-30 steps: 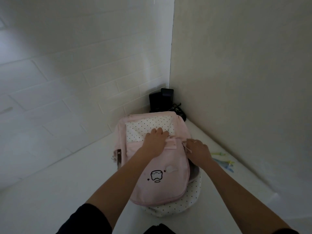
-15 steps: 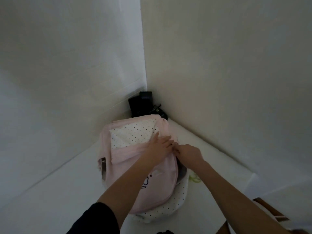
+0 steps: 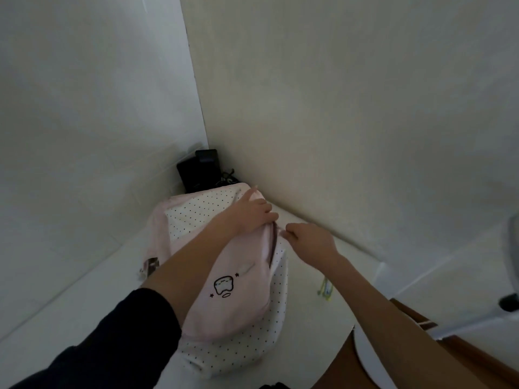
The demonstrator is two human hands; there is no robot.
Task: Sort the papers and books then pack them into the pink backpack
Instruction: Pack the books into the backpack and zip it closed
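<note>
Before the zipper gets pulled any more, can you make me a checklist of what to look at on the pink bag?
1. Pink fabric backpack with dotted white panels lies on the white table: ok.
2. Left hand presses the top down: ok.
3. Right hand pinches by the dark zipper opening: ok, pull tab cannot tell.
4. Zipper fully closed: not ok, a gap shows.
5. Papers and books inside: cannot tell.
6. Black box in the corner is clear of the hands: ok.
</note>
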